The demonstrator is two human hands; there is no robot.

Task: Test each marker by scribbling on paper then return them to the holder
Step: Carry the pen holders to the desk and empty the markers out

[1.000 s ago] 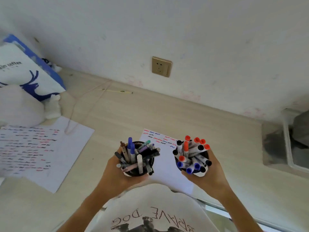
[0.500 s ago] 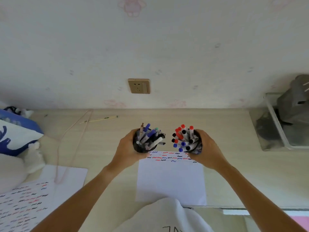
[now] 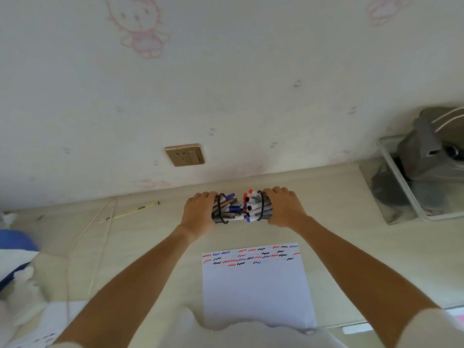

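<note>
Holders (image 3: 219, 209) (image 3: 265, 206) (black mesh, full of markers (image 3: 252, 205)) gripped by left hand (image 3: 199, 213) and right hand (image 3: 283, 209).

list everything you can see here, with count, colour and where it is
black mesh pen holders: 2, black, far end of the desk near the wall, tipped mouth to mouth, one in each hand
markers and pens: many, red, blue and black caps, sticking out of both holders
white paper sheet with scribbles: 1, white with red, blue and black squiggles along its far edge, on the desk in front of the person
second scribbled sheet: 1, white, bottom left corner, mostly cut off
light wooden desk: 1, pale beige
wall socket: 1, gold, on the wall
thin stick: 1, pale, far left of the desk
clear plastic bin: 1, right, holding grey items
left hand: grips the left holder
right hand: grips the right holder
</note>
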